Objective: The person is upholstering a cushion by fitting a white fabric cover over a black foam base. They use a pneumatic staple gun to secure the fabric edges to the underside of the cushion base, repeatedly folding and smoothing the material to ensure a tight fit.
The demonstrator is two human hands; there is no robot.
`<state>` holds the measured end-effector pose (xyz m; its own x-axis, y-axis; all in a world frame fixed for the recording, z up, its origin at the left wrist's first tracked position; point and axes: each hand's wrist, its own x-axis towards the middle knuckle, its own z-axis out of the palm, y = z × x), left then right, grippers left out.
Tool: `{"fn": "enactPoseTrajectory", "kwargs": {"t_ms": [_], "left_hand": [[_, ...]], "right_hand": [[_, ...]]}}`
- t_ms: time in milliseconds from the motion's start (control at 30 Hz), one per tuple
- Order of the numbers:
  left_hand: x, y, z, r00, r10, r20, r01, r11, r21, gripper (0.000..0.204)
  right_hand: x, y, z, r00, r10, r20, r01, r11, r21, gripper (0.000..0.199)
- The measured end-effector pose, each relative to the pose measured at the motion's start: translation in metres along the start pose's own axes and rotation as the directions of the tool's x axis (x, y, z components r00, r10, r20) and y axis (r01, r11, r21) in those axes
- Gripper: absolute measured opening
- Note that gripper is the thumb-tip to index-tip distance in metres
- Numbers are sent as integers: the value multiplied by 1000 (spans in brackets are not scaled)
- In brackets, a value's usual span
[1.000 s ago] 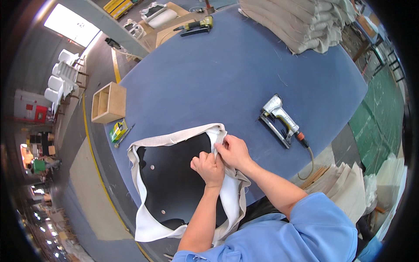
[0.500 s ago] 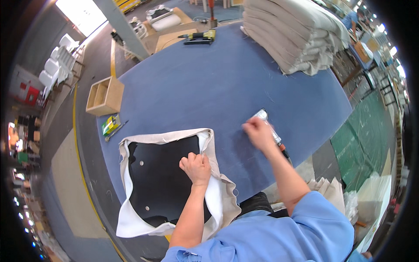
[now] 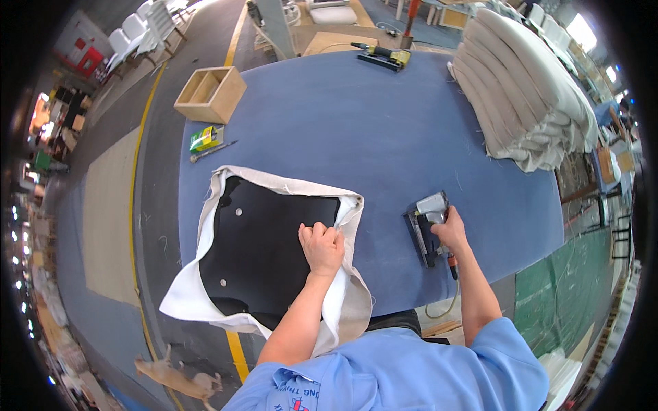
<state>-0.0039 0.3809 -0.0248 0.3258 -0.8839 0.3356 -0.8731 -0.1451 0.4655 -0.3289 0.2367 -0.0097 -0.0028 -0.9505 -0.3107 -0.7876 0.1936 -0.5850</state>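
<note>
1. Black seat panel (image 3: 264,250) lying on the near left part of the blue table (image 3: 384,130), wrapped in loose cream fabric (image 3: 343,301); the fabric's near edge overhangs the table edge.
2. Left hand (image 3: 322,245) closed in a fist, pinning the folded fabric onto the panel's right edge; should the fist relax, the fold would probably spring back and wrinkle.
3. Right hand (image 3: 449,231) closed around the grey staple gun (image 3: 428,226), which rests on the table well apart from the panel; its hose (image 3: 449,301) trails off the near edge and could snag when lifted.
4. A gun fired close to the pinning fingers risks injury.
5. Farther off: wooden box (image 3: 210,92), stacked cushions (image 3: 528,89).
</note>
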Motion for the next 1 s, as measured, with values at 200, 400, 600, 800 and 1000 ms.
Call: {"fn": "enactPoseTrajectory", "kwargs": {"t_ms": [200,400,600,800,1000], "left_hand": [[-5,-6,-2,999,-46,-13,46,998,-39,23],[-3,-5,2,998,-61,-27,59,996,-70,21],[-4,-7,5,996,-67,-61,61,994,-91,20],[-3,-9,1,997,-68,-21,66,992,-105,16],[-3,-7,-1,998,-60,-12,58,990,-127,17]], "right_hand": [[-38,-91,1,893,-295,340,253,953,164,67],[-57,-137,15,667,-503,550,322,860,396,73],[-57,-150,23,591,-415,692,336,906,256,78],[-55,-165,31,544,-454,706,421,875,238,77],[-50,-176,35,457,-538,709,580,784,221,75]]}}
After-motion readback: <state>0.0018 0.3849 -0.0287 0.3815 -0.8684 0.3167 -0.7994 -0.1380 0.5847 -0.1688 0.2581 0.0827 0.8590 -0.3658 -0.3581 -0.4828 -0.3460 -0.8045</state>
